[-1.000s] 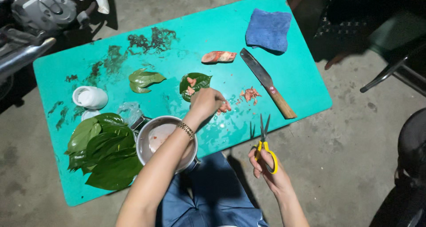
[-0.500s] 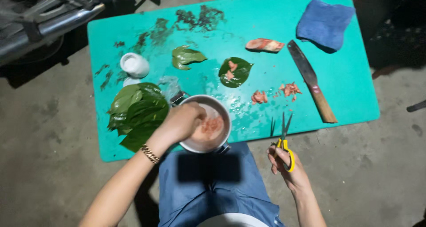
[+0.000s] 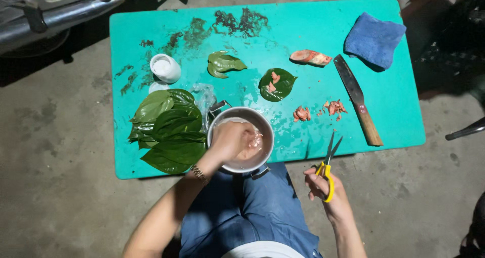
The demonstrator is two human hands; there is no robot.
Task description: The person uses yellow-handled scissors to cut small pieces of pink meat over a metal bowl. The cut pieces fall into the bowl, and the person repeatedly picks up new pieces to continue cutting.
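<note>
My left hand [image 3: 230, 141] dips into a metal pot [image 3: 268, 129] of cloudy pinkish water at the near edge of a turquoise table [image 3: 313, 36]; its fingers are curled in the water and what they hold is hidden. My right hand [image 3: 328, 190] grips yellow-handled scissors [image 3: 328, 162], blades open and pointing up, just off the table's near edge. A stack of green leaves [image 3: 166, 129] lies left of the pot. One single leaf [image 3: 278, 84] carries small pink pieces.
A knife with a wooden handle [image 3: 357, 99], a blue cloth [image 3: 374, 38], a pink chunk [image 3: 310, 57], pink scraps [image 3: 318, 110], a folded leaf [image 3: 223, 63] and a small white pot [image 3: 165, 67] lie on the table. A motorbike's metal parts [image 3: 55, 15] stand at far left.
My left hand moved from the leaf with pink pieces back to the pot and went into the water. The scissors hand stayed near the table's edge. The camera view shifted.
</note>
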